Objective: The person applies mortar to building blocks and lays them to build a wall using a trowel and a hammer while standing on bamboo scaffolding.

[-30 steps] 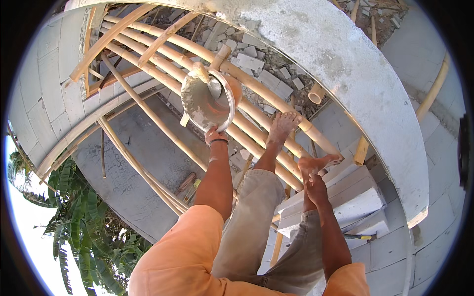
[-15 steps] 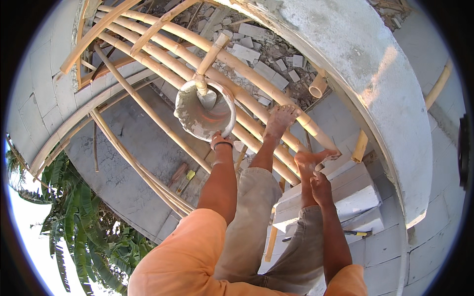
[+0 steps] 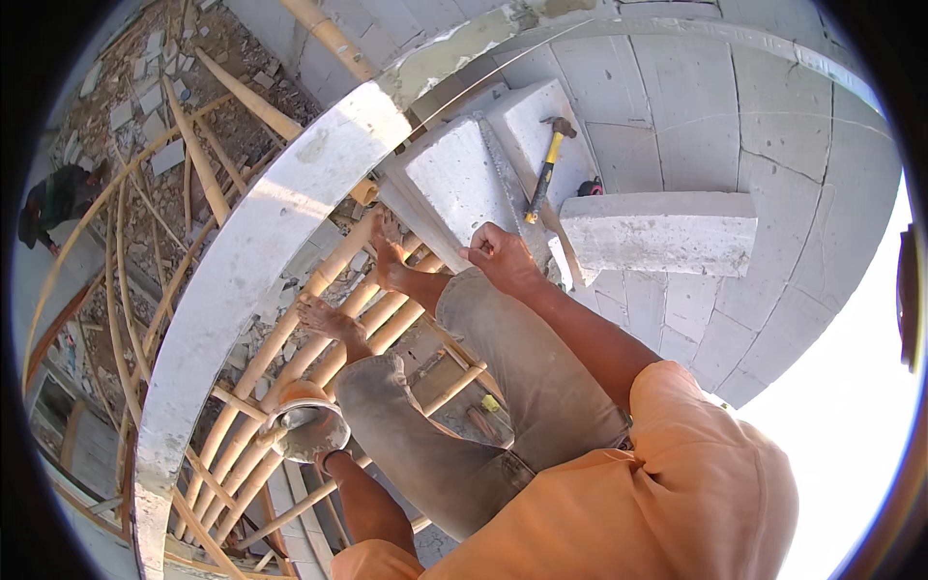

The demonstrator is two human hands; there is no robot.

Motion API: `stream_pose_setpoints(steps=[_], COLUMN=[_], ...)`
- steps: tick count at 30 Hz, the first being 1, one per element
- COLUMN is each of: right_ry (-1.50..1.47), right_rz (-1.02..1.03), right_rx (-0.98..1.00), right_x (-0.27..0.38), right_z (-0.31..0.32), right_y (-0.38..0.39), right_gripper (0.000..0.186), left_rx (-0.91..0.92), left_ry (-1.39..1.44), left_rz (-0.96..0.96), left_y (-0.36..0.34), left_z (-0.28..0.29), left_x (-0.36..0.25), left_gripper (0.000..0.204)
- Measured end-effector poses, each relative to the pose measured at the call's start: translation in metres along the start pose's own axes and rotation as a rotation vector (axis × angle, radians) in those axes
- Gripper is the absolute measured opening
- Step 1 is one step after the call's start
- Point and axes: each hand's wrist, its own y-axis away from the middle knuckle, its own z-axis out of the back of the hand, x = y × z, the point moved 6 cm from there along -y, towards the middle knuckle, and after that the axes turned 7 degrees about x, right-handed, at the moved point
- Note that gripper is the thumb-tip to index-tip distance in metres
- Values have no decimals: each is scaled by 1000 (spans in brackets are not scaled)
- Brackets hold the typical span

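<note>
My left hand (image 3: 333,461) grips the rim of a mortar-smeared bucket (image 3: 311,445), which rests on the bamboo poles (image 3: 259,372) to the left of my knees. Inside it a grey shape shows, only partly visible. My right hand (image 3: 503,255) is closed, fingers curled, just above my right knee; whatever it may hold is hidden. Beside that hand a saw (image 3: 505,174) lies along white blocks (image 3: 454,179). A hammer (image 3: 546,176) with a yellow and black handle rests on the blocks, its head away from me.
My bare feet (image 3: 333,319) stand on the poles. A curved concrete rim (image 3: 246,242) arches ahead and left. A long white block (image 3: 662,232) and a small dark tool (image 3: 590,187) lie at right. Another person (image 3: 60,205) is at far left, near rubble (image 3: 145,97).
My view has swung to the right, bringing the hammer, saw and blocks into full sight. My left hand stays on the bucket; my right hand has come up from beside my foot to my knee.
</note>
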Motion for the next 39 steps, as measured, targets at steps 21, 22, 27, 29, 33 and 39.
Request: stream_pose_setpoints(steps=[21,22,27,29,33,39], right_ry=[1272,1235,1258,1219,866,764], right_rz=[-442,-364,-236,-171,-92,281], right_rx=[598,471,153,-95,-261,-461], right_x=[-210,-191,-154,-164,-111,-20], right_z=[368,372,330,317,311,255], right_y=[39,44,162,238,348,403], right_gripper=[116,102,85,82,81,85], left_rx=[1033,988,1220,1354,1697,1837], left_ry=[-1034,-1009,-1270,-1456,-1423,-2005], left_rz=[-721,-719,-1050,-1528,-2212,-2693], left_y=[464,457,513,585,735,808], left_z=[-187,-183,-184,-180,-149,-107], left_x=[-24,-20,54,96,169,148], left_gripper=[40,39,46,52,85,88])
